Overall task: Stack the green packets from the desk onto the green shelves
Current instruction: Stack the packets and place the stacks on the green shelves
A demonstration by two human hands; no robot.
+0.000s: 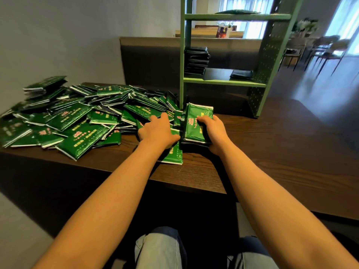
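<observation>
We're in the gathering step here. Our right hand (211,133) is wrapped round a bundle of green packets (193,133), fingers curled over its top, and the bundle sits low on the worktop (272,152) just in front of the green shelves (223,83). Our left hand (157,131) lies on the near right edge of the big loose pile (77,117), fingers bent over the packets and thumb against the side of the bundle. We cannot tell whether it has one pinched or is only pressing.

Up on the shelves, the middle board carries a tall stack (196,61) at its left and a low stack (240,74) to the right. One packet (237,12) lies on the board above.

Most of the job looks undone to us, since the pile covers the left of the worktop. Next, we judge, the left hand should slide one more packet onto the bundle or square its edges. Then both hands lift it up and away to the far right, clearing the shelf's front upright, and land it flat on a stack.
</observation>
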